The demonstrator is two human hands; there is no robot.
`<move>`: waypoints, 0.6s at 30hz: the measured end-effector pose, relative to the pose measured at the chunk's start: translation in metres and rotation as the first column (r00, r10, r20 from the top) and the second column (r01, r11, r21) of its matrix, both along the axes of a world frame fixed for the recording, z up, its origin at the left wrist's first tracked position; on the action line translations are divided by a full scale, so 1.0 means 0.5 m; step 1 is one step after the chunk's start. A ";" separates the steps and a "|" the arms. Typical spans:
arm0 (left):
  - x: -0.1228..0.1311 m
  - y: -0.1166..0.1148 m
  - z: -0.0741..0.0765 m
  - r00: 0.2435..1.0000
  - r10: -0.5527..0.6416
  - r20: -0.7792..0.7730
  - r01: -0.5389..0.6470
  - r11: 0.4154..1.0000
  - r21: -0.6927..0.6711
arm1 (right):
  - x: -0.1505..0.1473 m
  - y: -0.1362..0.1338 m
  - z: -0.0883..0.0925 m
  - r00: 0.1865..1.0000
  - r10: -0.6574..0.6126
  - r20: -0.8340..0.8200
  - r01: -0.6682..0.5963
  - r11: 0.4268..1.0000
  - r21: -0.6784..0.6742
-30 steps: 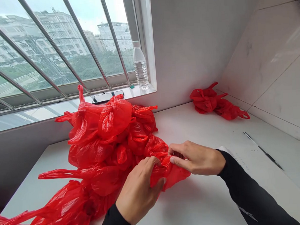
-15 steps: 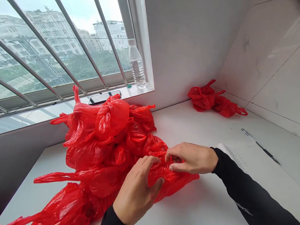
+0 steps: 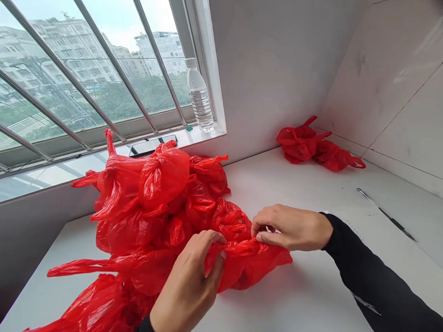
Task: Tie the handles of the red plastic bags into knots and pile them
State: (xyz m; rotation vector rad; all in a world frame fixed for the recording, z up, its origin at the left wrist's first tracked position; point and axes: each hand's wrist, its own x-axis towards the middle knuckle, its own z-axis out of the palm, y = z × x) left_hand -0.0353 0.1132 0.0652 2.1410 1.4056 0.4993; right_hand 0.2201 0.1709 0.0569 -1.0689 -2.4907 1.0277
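Observation:
Between my two hands lies a red plastic bag [image 3: 248, 267] on the white table, its top gathered into a twisted strip. My left hand [image 3: 191, 280] pinches the strip's left end between thumb and fingers. At its right end, the thumb and fingertips of my right hand [image 3: 286, 228] are closed on the plastic. Behind and to the left, touching this bag, is a heap of knotted red plastic bags [image 3: 142, 208] with handle ends sticking out. What the bags contain cannot be made out.
Two more red bags [image 3: 297, 143] sit at the back wall. A pen [image 3: 387, 215] lies on the white table [image 3: 322, 289] at right. On the windowsill stand a water bottle [image 3: 201, 101] and, lying flat, a dark phone-like slab [image 3: 143, 147]. Metal bars [image 3: 102, 39] cross the window.
My hands have moved apart, the left one leftward and the right one rightward. The bag's top is now stretched between them, where before the fingers were looser over it.

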 end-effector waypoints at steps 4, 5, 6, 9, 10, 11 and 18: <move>0.026 -0.009 -0.022 0.992 -0.117 -0.046 0.119 0.991 0.057 | -0.006 -0.005 0.002 0.999 -0.023 -0.040 0.023 1.000 0.002; 0.031 -0.009 -0.023 0.993 -0.109 -0.053 0.112 0.992 0.049 | -0.006 -0.006 0.004 0.999 -0.022 -0.039 0.022 1.000 0.000; 0.033 -0.007 -0.022 0.994 -0.092 -0.051 0.094 0.995 0.032 | -0.004 -0.006 0.006 0.999 -0.020 -0.033 0.020 1.000 -0.006; 0.022 0.000 -0.001 1.000 -0.015 -0.001 0.015 0.999 -0.038 | 0.010 -0.005 0.015 0.999 -0.038 0.015 0.038 0.999 -0.028; 0.016 0.001 0.007 1.000 0.018 0.018 -0.017 0.998 -0.059 | 0.016 -0.004 0.018 0.998 -0.051 0.032 0.052 0.998 -0.032; 0.011 0.003 0.014 0.998 0.049 0.039 -0.046 0.996 -0.076 | 0.021 -0.003 0.021 0.997 -0.070 0.042 0.071 0.997 -0.029; 0.015 0.002 0.013 0.977 0.125 0.170 -0.110 0.989 -0.095 | 0.006 -0.001 0.019 0.994 -0.062 -0.095 0.057 0.997 -0.053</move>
